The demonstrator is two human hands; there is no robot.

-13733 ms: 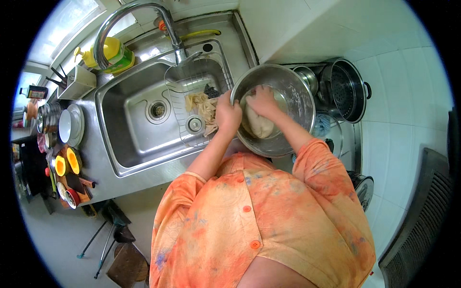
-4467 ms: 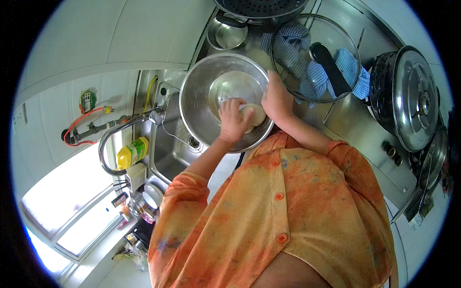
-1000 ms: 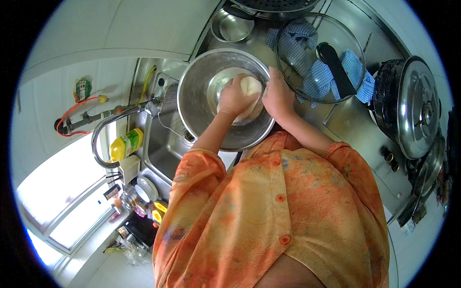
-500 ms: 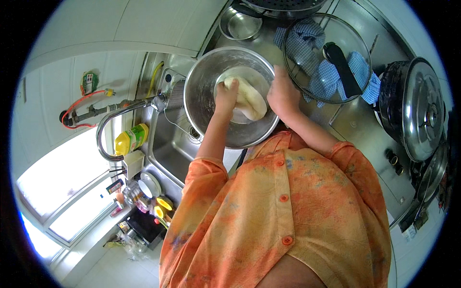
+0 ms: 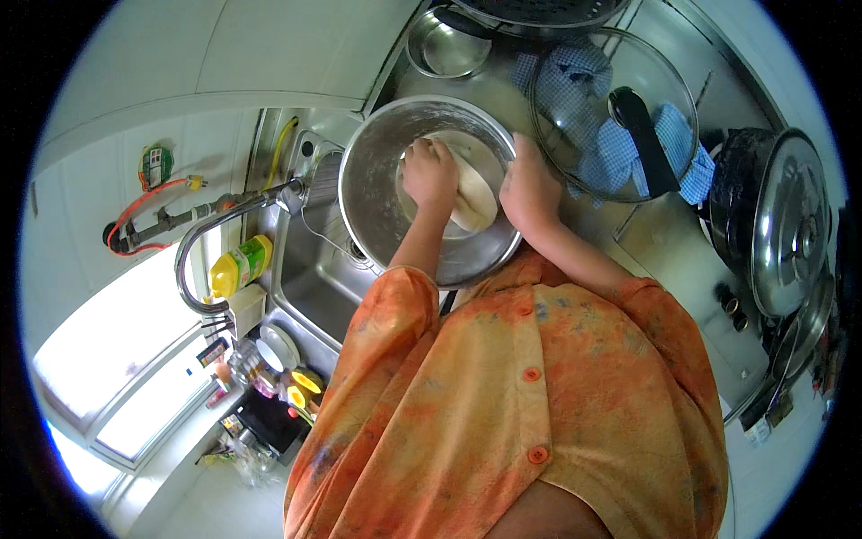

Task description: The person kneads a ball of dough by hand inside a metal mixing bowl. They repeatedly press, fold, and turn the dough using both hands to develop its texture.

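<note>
A pale lump of dough [image 5: 475,199] lies in a wide stainless steel bowl [image 5: 370,202] whose inner wall carries whitish smears. My left hand [image 5: 431,172] is closed over the dough's upper left part, knuckles up, and hides that end of it. At the bowl's right rim, my right hand [image 5: 531,189] grips the edge with its fingers wrapped around it; part of the fingers is out of sight.
Left of the bowl is a steel sink [image 5: 310,292] with a curved tap [image 5: 190,260] and a yellow bottle [image 5: 241,267]. On the right, a glass lid [image 5: 660,148] lies over blue checked cloths [image 5: 600,162]. Beyond it stands a lidded black pot [image 5: 745,193]; a small steel bowl [image 5: 447,49] sits behind.
My left hand has gone from holding the dough at its side to pressing over its top, and the dough looks more folded down. The right hand stays at the rim.
</note>
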